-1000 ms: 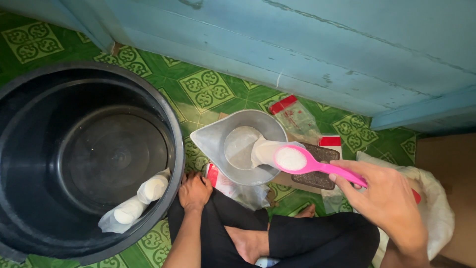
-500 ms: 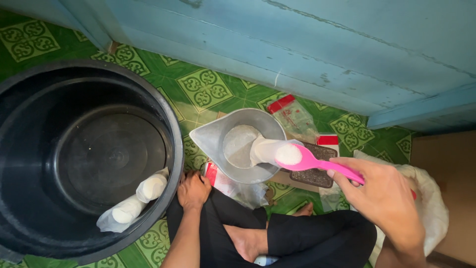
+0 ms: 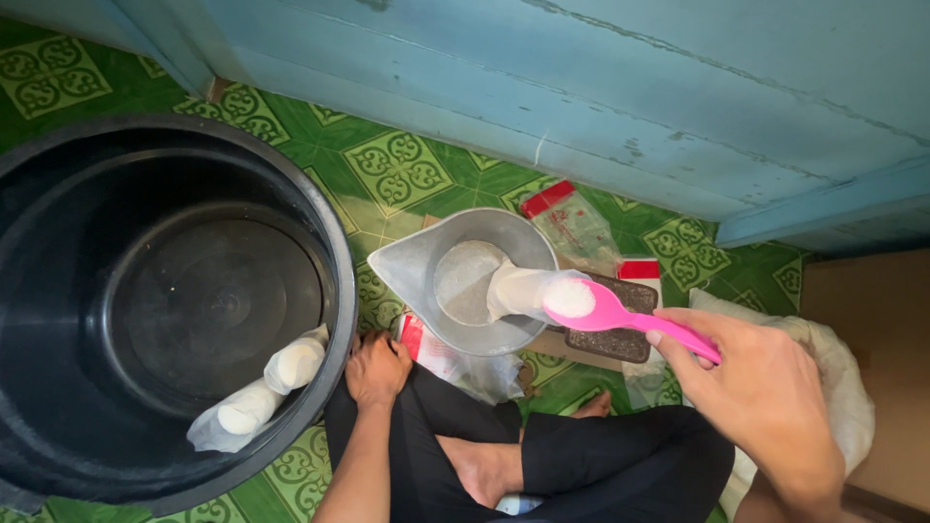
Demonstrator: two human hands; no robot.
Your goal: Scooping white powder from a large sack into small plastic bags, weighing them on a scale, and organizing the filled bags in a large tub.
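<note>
A person sits cross-legged on a green tiled floor (image 3: 407, 174) with a pattern on it, beside a blue wall (image 3: 581, 87). The right hand (image 3: 760, 392) holds a pink scoop (image 3: 620, 312) by its handle, with the fingers (image 3: 678, 349) curled and pinched around the end of it. The bowl of the scoop is heaped with white powder (image 3: 570, 297). The scoop sits at the mouth of a small clear bag (image 3: 518, 289) that lies over the rim of a clear plastic jug (image 3: 465, 281). The jug stands on the floor in front of the person's knees, and there is more white powder at its bottom. A dark flat thing (image 3: 620, 334) lies under the scoop, just beside the jug. The left hand (image 3: 378, 371) rests low, near the rim of a big black tub (image 3: 174, 300); its fingers are bent, and I cannot tell if they hold anything. Two filled bags (image 3: 266, 387) of white powder lie inside the tub, against its wall. Empty clear bags with red tops (image 3: 567, 218) lie on the floor behind the jug. A white sack (image 3: 833, 387) sits at the person's right side, partly hidden by the right hand.
</note>
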